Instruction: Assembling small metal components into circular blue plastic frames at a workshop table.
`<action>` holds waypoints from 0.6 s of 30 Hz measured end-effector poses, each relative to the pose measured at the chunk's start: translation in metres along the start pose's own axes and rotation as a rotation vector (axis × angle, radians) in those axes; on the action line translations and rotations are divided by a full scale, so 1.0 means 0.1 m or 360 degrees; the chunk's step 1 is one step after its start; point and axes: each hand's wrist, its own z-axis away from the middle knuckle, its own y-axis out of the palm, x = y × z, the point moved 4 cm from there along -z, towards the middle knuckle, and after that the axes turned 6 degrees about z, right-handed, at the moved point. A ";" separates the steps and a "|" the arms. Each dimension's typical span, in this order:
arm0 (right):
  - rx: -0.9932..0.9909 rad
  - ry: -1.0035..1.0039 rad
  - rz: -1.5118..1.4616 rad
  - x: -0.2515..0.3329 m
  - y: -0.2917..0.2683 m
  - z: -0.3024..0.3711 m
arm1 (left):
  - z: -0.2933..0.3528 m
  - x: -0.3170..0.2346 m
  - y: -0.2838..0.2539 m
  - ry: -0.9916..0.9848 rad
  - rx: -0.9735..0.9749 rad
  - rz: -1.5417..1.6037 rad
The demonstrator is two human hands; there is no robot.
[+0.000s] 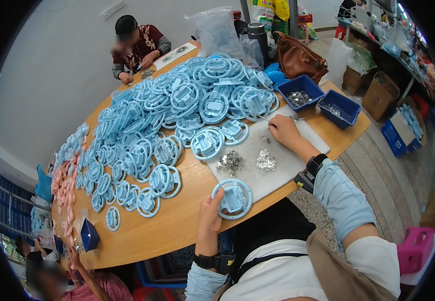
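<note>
My left hand (210, 212) grips a light blue plastic ring part (234, 200) by its rim, near the table's front edge. The part has a boxy, recessed centre. My right hand (284, 131) is closed on a thin metal tool (263, 118), with its tip pointing left; its exact kind is unclear. That hand rests over a whitish board (251, 181), near its far right side. Between my hands, a darker heap of small metal pieces (229, 161) and a brighter heap of metal pieces (266, 160) lie on the board.
A large pile of similar blue parts (172, 95) covers the table (167, 241), with pink parts (67, 180) at left. Two blue bins (302, 103) (341, 119) of metal pieces stand right. A brown bag (300, 55) and flask (257, 36) sit behind. Other people work at the far and left sides.
</note>
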 end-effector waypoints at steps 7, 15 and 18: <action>-0.0085 -0.0121 -0.0296 0.58 -0.19 0.25 | -0.02 -0.01 -0.12 -0.0094 0.0184 0.0079; 0.0186 -0.0610 -0.0738 1.54 -0.08 0.81 | 0.04 -0.07 0.09 -0.0118 0.0175 0.0055; 0.0220 -0.0729 -0.0655 1.61 -0.04 0.84 | 0.02 -0.03 0.03 -0.0108 0.0185 0.0065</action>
